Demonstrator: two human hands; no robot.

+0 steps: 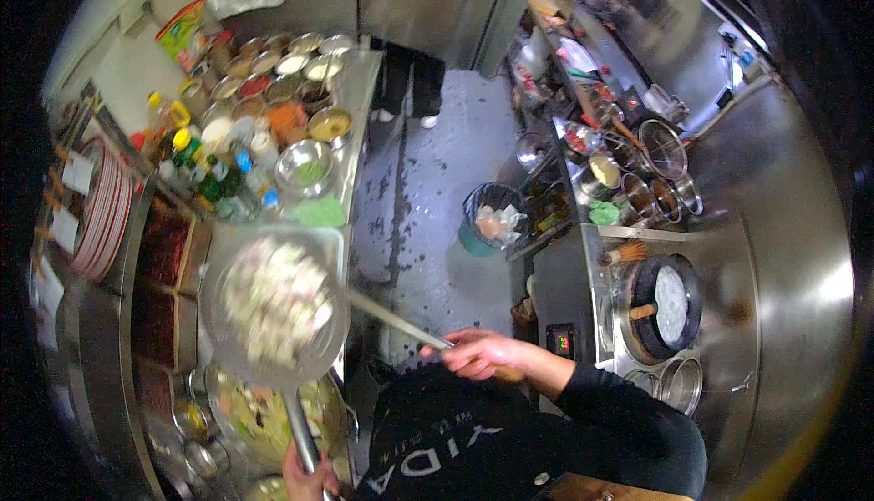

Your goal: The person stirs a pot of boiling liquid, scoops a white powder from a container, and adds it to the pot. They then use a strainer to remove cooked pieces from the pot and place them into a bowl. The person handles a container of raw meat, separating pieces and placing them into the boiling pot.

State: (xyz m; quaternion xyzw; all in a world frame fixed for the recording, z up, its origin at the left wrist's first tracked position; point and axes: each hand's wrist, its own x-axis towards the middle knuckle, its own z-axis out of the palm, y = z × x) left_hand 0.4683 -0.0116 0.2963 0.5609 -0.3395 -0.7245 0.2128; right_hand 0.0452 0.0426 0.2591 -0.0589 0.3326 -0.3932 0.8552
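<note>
My left hand (306, 471) grips the metal handle of a large round strainer or skimmer (225, 344). Chopped pale food (276, 299), blurred, is heaped in it. My right hand (481, 356) is closed around the wooden grip of a long metal utensil (392, 320), perhaps a ladle. Its shaft runs left to the strainer's rim, and I cannot make out its head. The strainer is over a pale tray (334, 236) on the left counter. Just below it, partly covered by the strainer and its handle, is a large container of pale chopped vegetables (256, 422).
Bowls of seasonings (256, 84), sauce bottles (225, 173) and a metal bowl (304, 168) crowd the left counter. Stacked plates (102, 207) stand at far left. A lined bin (493, 220) sits on the floor. To the right, a wok (669, 303) rests on the range.
</note>
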